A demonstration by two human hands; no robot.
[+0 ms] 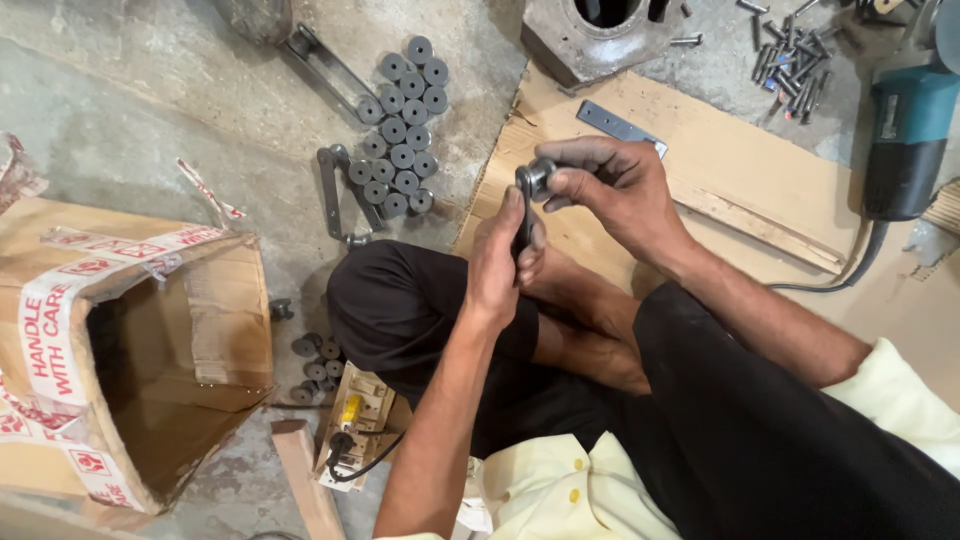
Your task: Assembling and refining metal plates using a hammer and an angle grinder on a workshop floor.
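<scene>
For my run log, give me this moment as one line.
left hand: grips dark metal bar upright | right hand: pinches round roller at bar top | floor: grey rollers cluster

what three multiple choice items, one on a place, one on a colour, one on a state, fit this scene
1. Where is the group of dark metal rollers?
A. on the concrete floor left of the cardboard sheet
B. inside the box
C. on the grinder

2. What colour is the body of the grinder?
A. red
B. blue-green
C. yellow

3. How is the cardboard box lying?
A. taped shut
B. crushed flat
C. open, on its side

Answers:
1 A, they sit on bare floor beside the cardboard sheet.
2 B, its housing is blue-green.
3 C, its dark inside shows through the open flaps.
</scene>
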